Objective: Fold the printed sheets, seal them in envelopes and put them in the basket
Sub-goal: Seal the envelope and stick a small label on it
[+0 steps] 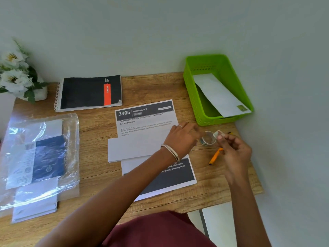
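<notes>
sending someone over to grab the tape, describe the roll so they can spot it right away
Start at the green basket at the table's far right corner. Just in front of it, both hands hold a small tape roll above the wood, the right hand pinching its loose end. It is clear and ring-shaped, unlike the long orange pen lying beside it.

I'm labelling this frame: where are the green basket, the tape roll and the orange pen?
green basket (pixel 191 90): head view, left wall.
tape roll (pixel 207 139): head view, clear ring's near side.
orange pen (pixel 215 156): head view, mid-barrel.
</notes>
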A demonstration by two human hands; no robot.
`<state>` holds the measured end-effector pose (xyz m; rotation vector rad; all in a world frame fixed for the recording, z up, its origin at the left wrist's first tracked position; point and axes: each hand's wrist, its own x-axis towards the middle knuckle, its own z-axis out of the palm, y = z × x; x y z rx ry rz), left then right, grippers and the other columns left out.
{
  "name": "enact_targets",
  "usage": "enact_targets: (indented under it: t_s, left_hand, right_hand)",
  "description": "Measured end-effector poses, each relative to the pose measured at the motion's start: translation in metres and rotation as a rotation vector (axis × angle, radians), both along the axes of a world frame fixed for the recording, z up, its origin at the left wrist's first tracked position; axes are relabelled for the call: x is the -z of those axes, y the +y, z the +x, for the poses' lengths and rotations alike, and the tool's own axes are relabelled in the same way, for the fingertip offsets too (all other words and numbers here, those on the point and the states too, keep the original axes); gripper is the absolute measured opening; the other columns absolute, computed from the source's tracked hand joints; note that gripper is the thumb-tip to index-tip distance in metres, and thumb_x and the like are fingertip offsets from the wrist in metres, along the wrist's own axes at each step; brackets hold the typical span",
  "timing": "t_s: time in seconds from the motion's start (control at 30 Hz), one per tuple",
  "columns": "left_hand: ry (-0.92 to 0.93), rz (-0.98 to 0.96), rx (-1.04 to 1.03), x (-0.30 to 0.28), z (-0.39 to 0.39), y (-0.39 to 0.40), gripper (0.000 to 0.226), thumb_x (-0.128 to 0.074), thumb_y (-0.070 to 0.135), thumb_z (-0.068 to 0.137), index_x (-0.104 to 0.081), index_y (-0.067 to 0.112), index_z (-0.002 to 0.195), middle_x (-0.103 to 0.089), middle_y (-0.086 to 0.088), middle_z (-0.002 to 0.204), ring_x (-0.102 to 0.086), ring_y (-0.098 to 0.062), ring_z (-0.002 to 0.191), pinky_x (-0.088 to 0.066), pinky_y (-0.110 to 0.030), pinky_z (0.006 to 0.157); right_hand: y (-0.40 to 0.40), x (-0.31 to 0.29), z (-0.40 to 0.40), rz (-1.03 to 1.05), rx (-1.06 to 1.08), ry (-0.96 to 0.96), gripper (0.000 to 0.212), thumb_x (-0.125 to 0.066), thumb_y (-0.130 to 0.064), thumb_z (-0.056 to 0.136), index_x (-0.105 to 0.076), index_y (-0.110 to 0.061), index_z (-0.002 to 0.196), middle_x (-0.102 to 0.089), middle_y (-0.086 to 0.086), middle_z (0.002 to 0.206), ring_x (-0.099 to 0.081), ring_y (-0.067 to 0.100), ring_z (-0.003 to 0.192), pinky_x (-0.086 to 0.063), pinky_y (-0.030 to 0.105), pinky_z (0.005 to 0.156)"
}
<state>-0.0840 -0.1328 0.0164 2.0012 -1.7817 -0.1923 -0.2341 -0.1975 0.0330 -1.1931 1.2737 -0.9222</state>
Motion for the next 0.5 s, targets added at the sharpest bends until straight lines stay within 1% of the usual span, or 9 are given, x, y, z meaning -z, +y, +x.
enact_targets:
  t_s: [0.1, 0.13, 0.2, 0.23, 0.3, 0.33, 0.4, 0.43, 0.5]
  left_hand:
    - [-0.225, 0.023, 0.056, 0.001, -0.011, -0.018, 0.026, -0.078, 0.029, 0.062, -0.071, 0.032, 0.087, -0.062, 0.002, 0.098, -0.057, -0.025, 0.092, -0.045, -0.034, 0.068]
    - [-0.264, 0.009, 0.058, 0.002, -0.013, -0.021, 0.02, -0.078, 0.03, 0.06, -0.071, 0.032, 0.079, -0.062, 0.003, 0.096, -0.058, -0.025, 0.09, -0.045, -0.033, 0.068]
    - [-0.22, -0.028, 0.039, 0.006, -0.014, -0.024, 0.018, -0.081, 0.027, 0.057, -0.071, 0.03, 0.072, -0.062, 0.003, 0.089, -0.059, -0.026, 0.086, -0.044, -0.034, 0.067]
    - [-0.136, -0.048, 0.007, 0.01, -0.013, -0.025, 0.018, -0.081, 0.027, 0.058, -0.072, 0.029, 0.074, -0.063, 0.002, 0.087, -0.058, -0.027, 0.085, -0.044, -0.035, 0.067]
    - [0.142, -0.026, -0.085, 0.009, -0.013, -0.022, 0.017, -0.077, 0.026, 0.068, -0.074, 0.026, 0.084, -0.065, 0.001, 0.089, -0.056, -0.027, 0.087, -0.043, -0.037, 0.071]
    - [0.327, 0.022, -0.148, 0.005, -0.014, -0.019, 0.016, -0.075, 0.025, 0.072, -0.074, 0.024, 0.088, -0.066, 0.0, 0.09, -0.055, -0.022, 0.085, -0.045, -0.035, 0.073]
    - [0.684, 0.074, -0.289, -0.003, -0.017, -0.012, 0.014, -0.074, 0.023, 0.076, -0.074, 0.019, 0.09, -0.068, 0.002, 0.087, -0.052, -0.005, 0.072, -0.045, -0.027, 0.071]
    - [0.809, 0.077, -0.338, -0.007, -0.02, -0.008, 0.014, -0.075, 0.021, 0.076, -0.074, 0.018, 0.089, -0.068, 0.005, 0.082, -0.05, 0.0, 0.067, -0.043, -0.022, 0.068]
    - [0.956, 0.053, -0.377, -0.01, -0.025, -0.002, 0.015, -0.077, 0.017, 0.074, -0.074, 0.016, 0.088, -0.065, 0.01, 0.074, -0.052, 0.001, 0.065, -0.044, -0.019, 0.068]
  right_hand:
    - [0.001, -0.001, -0.008, 0.047, 0.021, -0.051, 0.01, -0.072, -0.007, 0.081, -0.069, -0.011, 0.089, -0.073, 0.005, 0.09, -0.068, 0.018, 0.086, -0.053, 0.029, 0.075]
    - [0.001, 0.0, -0.011, 0.055, 0.026, -0.058, 0.011, -0.071, -0.007, 0.081, -0.069, -0.009, 0.091, -0.073, 0.006, 0.091, -0.069, 0.021, 0.087, -0.054, 0.031, 0.077]
    - [0.003, 0.0, -0.016, 0.068, 0.029, -0.065, 0.013, -0.071, -0.009, 0.082, -0.069, -0.007, 0.095, -0.073, 0.009, 0.093, -0.069, 0.024, 0.088, -0.054, 0.028, 0.072]
    - [0.005, -0.001, -0.018, 0.068, 0.021, -0.063, 0.014, -0.071, -0.01, 0.082, -0.07, -0.008, 0.096, -0.073, 0.008, 0.093, -0.068, 0.023, 0.088, -0.053, 0.024, 0.067]
    - [0.008, -0.002, -0.021, 0.059, -0.024, -0.052, 0.012, -0.071, -0.014, 0.083, -0.073, -0.013, 0.094, -0.074, 0.004, 0.091, -0.067, 0.014, 0.083, -0.05, 0.02, 0.063]
    - [0.009, -0.002, -0.021, 0.057, -0.056, -0.047, 0.011, -0.071, -0.016, 0.083, -0.074, -0.015, 0.094, -0.074, 0.002, 0.089, -0.065, 0.009, 0.079, -0.049, 0.019, 0.063]
    - [0.011, -0.003, -0.02, 0.064, -0.108, -0.033, 0.011, -0.071, -0.019, 0.083, -0.075, -0.015, 0.092, -0.073, 0.002, 0.086, -0.059, 0.005, 0.072, -0.047, 0.022, 0.063]
    - [0.012, -0.004, -0.019, 0.066, -0.126, -0.02, 0.011, -0.072, -0.02, 0.082, -0.075, -0.015, 0.091, -0.072, 0.003, 0.085, -0.059, 0.005, 0.071, -0.046, 0.022, 0.062]
    - [0.012, -0.008, -0.016, 0.058, -0.157, 0.002, 0.01, -0.073, -0.02, 0.081, -0.074, -0.013, 0.088, -0.073, 0.003, 0.081, -0.061, 0.003, 0.07, -0.047, 0.019, 0.061]
